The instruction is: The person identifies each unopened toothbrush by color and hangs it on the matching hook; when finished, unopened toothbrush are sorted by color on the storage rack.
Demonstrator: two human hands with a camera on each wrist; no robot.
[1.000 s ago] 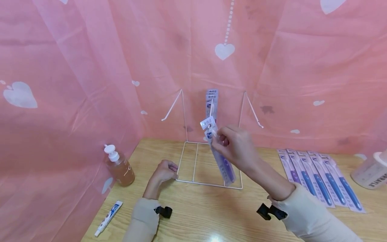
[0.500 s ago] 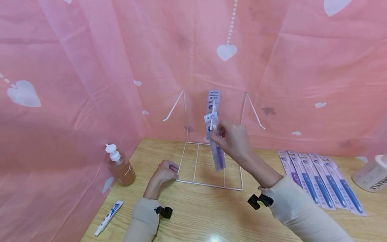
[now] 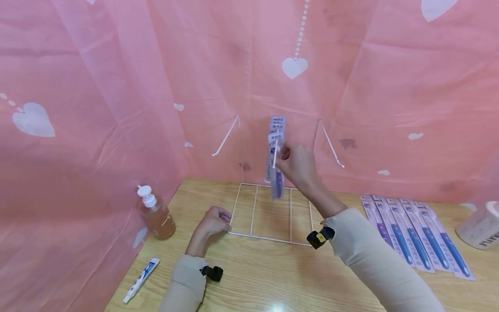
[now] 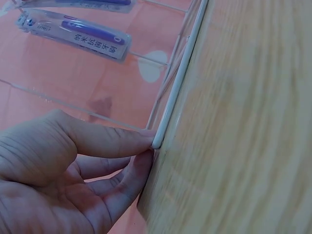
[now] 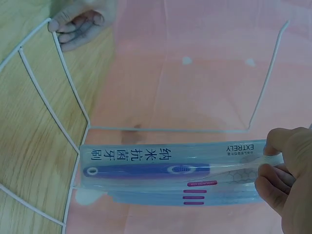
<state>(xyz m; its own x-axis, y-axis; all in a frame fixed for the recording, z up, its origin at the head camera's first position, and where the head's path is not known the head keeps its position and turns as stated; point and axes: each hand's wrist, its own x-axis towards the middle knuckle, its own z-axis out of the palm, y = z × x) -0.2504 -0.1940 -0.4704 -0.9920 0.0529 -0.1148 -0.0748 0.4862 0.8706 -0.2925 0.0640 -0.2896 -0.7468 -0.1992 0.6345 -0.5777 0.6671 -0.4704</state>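
Note:
My right hand (image 3: 301, 167) pinches the upper part of a packaged toothbrush (image 5: 146, 169) with a purple handle. In the head view its card hangs on the middle hook (image 3: 276, 156) of a white wire rack (image 3: 269, 238). Behind it on that hook hang other packaged toothbrushes (image 5: 234, 199), partly hidden. At the rack's front left corner, my left hand (image 3: 213, 219) pinches the base wire (image 4: 168, 114) between thumb and fingers, as the left wrist view shows up close.
Several packaged toothbrushes (image 3: 413, 234) lie in a row on the wooden table, right of the rack. A white tub (image 3: 480, 227) stands beyond them. On the left are a pump bottle (image 3: 157, 216) and a toothpaste tube (image 3: 141, 281). Side hooks (image 3: 226, 136) jut forward from the rack.
My right hand has moved back and up along the middle hook, sliding the packaged toothbrush toward the others. The package now hangs nearly straight. My left hand has stayed at the rack's corner.

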